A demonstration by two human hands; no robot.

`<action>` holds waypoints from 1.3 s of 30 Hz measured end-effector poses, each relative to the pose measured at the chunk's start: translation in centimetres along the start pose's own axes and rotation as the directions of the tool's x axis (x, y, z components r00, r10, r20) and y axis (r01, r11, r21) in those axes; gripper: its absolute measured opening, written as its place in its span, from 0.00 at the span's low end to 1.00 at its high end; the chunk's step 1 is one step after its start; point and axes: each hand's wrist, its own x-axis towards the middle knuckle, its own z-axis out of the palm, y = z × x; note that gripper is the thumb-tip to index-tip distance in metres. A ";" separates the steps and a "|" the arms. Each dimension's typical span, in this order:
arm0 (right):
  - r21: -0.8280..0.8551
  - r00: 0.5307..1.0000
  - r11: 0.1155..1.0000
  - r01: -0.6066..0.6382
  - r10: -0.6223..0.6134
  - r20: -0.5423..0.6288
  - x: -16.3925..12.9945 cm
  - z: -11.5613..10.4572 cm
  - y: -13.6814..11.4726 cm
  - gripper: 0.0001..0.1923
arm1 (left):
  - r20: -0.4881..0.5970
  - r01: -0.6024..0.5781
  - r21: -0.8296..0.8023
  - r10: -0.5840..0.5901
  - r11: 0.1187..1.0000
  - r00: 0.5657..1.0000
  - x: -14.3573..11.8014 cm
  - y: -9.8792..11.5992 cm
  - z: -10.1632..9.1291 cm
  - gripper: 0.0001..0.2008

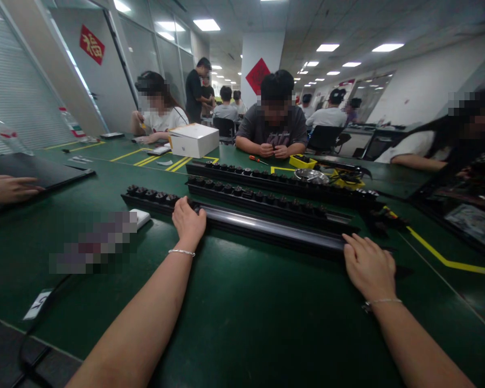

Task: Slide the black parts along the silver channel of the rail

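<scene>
A long black rail with a channel along its length lies crosswise in front of me. Several small black parts sit in a row in its left stretch, and the rest of the channel to the right is bare. My left hand is on the rail at the end of that row, its fingers and thumb closed about a small black part, partly hidden. My right hand grips the rail near its right end, fingers over the far edge. Behind lie two similar rails filled with black parts.
A green table carries yellow tape lines. A white box, an orange screwdriver, a yellow tray and a clear round dish stand farther back. A blurred-out device lies left. Co-workers sit opposite and at both sides.
</scene>
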 end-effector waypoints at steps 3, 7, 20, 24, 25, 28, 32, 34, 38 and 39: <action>0.010 1.000 1.000 -0.005 0.005 0.006 0.1 0.3 0.2 0.28 | 0.011 0.022 -0.038 -0.021 0.999 1.000 0.1 -0.2 0.3 0.30; 0.027 1.000 0.999 -0.019 0.019 0.007 0.2 0.5 0.4 0.28 | 0.017 0.034 -0.065 -0.033 0.997 0.999 0.2 -0.1 0.3 0.29; 0.032 0.999 0.999 0.005 -0.006 0.035 -0.1 0.0 0.0 0.29 | 0.078 0.090 -0.040 -0.087 0.995 0.993 0.5 0.5 -0.8 0.28; 0.033 0.999 0.999 0.004 -0.005 0.049 -0.1 0.2 0.2 0.30 | 0.081 0.098 -0.039 -0.094 0.994 0.992 0.5 0.4 -0.9 0.28; 0.033 0.999 0.999 0.006 -0.008 0.047 -0.1 0.2 0.3 0.30 | 0.082 0.104 -0.034 -0.101 0.994 0.991 0.6 0.4 -0.9 0.27; 0.034 0.999 0.999 0.021 -0.021 0.026 -0.2 0.3 0.3 0.29 | 0.099 0.120 -0.016 -0.118 0.993 0.988 0.7 0.2 -0.8 0.27; 0.034 0.999 0.999 0.027 -0.028 0.017 -0.3 0.3 0.2 0.29 | 0.113 0.116 0.008 -0.116 0.993 0.987 0.7 0.2 -0.7 0.25; 0.027 0.999 0.999 0.022 -0.022 0.029 -0.3 0.2 0.2 0.29 | 0.110 0.107 0.013 -0.108 0.994 0.988 0.7 0.2 -0.7 0.25; 0.015 0.999 1.000 0.017 -0.018 0.045 -0.2 0.3 0.3 0.30 | 0.111 0.106 0.010 -0.106 0.994 0.988 0.7 0.2 -0.8 0.25; 0.015 0.999 1.000 0.018 -0.019 0.044 -0.1 0.3 0.3 0.30 | 0.115 0.108 0.010 -0.108 0.994 0.987 0.7 0.1 -0.8 0.24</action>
